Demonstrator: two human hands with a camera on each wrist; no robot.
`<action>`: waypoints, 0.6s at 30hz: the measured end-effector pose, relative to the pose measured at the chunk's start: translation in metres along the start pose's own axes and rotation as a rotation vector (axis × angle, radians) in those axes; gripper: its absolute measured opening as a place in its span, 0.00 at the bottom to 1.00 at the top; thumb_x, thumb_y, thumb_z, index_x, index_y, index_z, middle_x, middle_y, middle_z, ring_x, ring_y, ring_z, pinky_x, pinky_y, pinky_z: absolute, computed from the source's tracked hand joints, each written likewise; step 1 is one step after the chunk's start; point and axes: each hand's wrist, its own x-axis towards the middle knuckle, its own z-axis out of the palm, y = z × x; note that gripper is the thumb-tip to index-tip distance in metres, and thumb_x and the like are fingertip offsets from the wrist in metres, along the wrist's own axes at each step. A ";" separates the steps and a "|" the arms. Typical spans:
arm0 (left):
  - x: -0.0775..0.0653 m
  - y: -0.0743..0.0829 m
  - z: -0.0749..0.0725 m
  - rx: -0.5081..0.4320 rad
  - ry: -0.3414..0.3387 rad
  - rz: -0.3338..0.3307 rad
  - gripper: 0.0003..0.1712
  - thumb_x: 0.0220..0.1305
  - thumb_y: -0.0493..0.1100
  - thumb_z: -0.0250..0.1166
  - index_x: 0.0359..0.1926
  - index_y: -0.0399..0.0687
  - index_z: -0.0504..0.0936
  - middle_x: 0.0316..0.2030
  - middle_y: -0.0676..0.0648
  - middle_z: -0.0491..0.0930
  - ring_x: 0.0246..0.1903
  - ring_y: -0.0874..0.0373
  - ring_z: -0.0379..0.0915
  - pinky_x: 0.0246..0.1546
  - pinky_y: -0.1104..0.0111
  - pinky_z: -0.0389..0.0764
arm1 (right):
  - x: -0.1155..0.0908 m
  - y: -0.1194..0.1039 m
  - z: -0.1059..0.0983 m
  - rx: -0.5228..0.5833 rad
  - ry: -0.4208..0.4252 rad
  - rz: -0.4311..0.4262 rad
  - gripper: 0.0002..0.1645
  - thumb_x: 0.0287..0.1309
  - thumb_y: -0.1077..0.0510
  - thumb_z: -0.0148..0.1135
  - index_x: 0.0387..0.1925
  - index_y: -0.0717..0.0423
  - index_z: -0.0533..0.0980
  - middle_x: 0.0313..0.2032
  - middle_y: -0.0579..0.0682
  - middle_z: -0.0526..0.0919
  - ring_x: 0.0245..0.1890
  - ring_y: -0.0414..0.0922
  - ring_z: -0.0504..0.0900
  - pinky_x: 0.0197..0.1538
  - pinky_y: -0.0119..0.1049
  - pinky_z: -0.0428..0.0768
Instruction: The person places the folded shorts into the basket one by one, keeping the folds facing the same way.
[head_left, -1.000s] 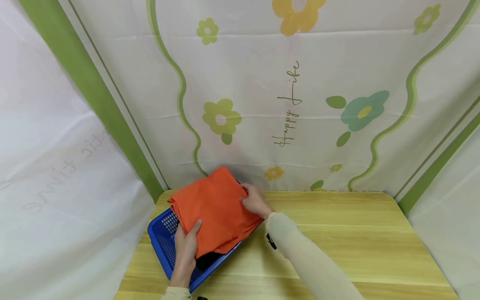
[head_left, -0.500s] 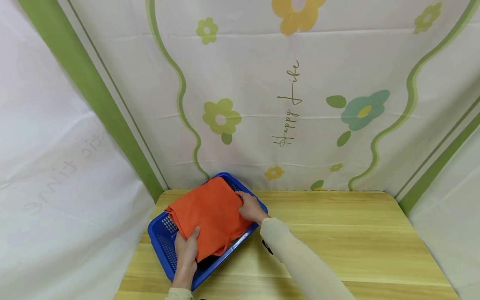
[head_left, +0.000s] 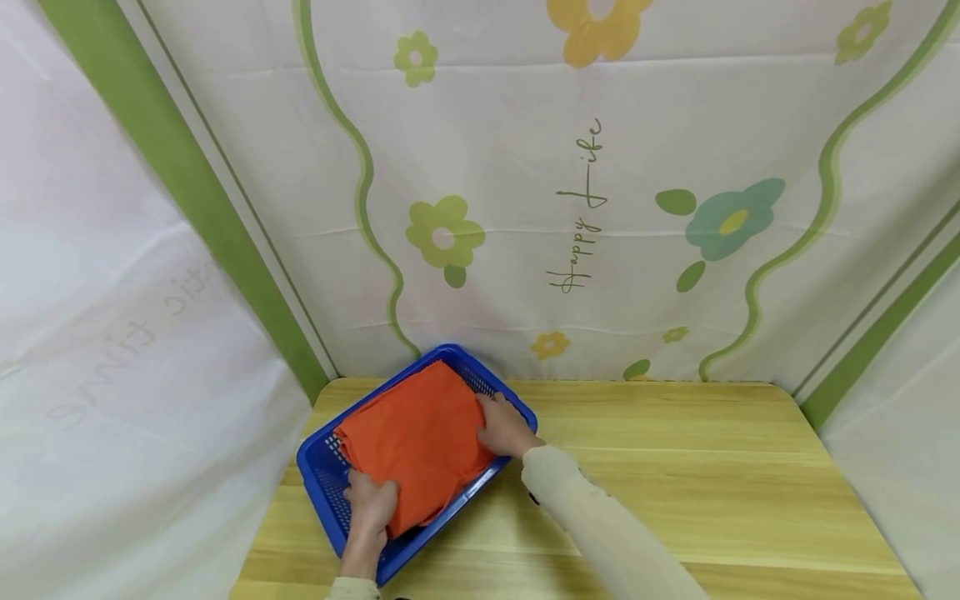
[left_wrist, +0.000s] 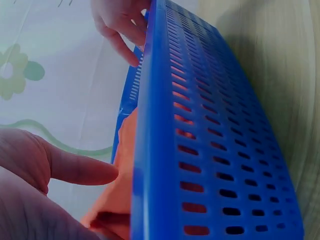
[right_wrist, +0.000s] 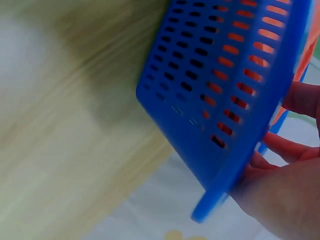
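1. Head view: the folded orange cloth (head_left: 415,437) lies in the blue basket (head_left: 318,475) at the table's (head_left: 675,467) near-left corner. The left hand (head_left: 371,507) curls its fingers over the cloth's near edge; the right hand (head_left: 504,427) presses on its right edge, fingers bent over the fabric. The fold could, I judge, bunch or slip open if either hand drags sideways. The basket sits close to the table edge and might skid under a push. Something dark shows beneath the cloth, but what it is stays unclear.

2. Left wrist view: the basket wall (left_wrist: 210,150) fills the frame, with orange cloth (left_wrist: 117,195) behind it. The left hand (left_wrist: 35,175) shows a thumb stretched toward the cloth. Its fingertips are cut off, so I cannot tell the grip from here.

3. Right wrist view: the right hand (right_wrist: 285,185) lies against the basket rim (right_wrist: 240,100), fingers reaching inside. The frame is blurred, and their contact with the cloth is hidden.
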 end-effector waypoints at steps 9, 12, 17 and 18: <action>0.000 0.017 0.008 0.562 0.063 0.087 0.60 0.54 0.35 0.68 0.79 0.33 0.40 0.71 0.18 0.30 0.68 0.19 0.30 0.63 0.28 0.46 | -0.012 -0.011 0.000 -0.381 -0.068 -0.105 0.35 0.64 0.48 0.69 0.69 0.56 0.72 0.66 0.61 0.71 0.66 0.62 0.69 0.65 0.60 0.69; 0.000 0.020 0.013 0.779 -0.025 0.069 0.55 0.56 0.43 0.75 0.75 0.29 0.54 0.71 0.18 0.38 0.68 0.18 0.37 0.63 0.28 0.50 | -0.014 -0.010 0.004 -0.437 -0.123 -0.090 0.41 0.61 0.42 0.71 0.71 0.53 0.69 0.68 0.59 0.70 0.68 0.60 0.67 0.67 0.61 0.67; 0.000 0.023 0.018 0.925 -0.160 0.000 0.56 0.55 0.50 0.78 0.73 0.25 0.57 0.68 0.15 0.46 0.64 0.17 0.49 0.59 0.31 0.61 | -0.017 -0.009 0.007 -0.413 -0.197 -0.041 0.45 0.61 0.41 0.71 0.73 0.55 0.67 0.71 0.60 0.67 0.71 0.59 0.64 0.70 0.59 0.64; 0.000 0.023 0.019 0.936 -0.171 -0.007 0.57 0.55 0.50 0.78 0.73 0.25 0.57 0.68 0.15 0.46 0.64 0.17 0.49 0.59 0.32 0.62 | -0.017 -0.008 0.007 -0.406 -0.207 -0.034 0.44 0.61 0.41 0.70 0.73 0.55 0.67 0.71 0.60 0.67 0.72 0.59 0.64 0.70 0.58 0.64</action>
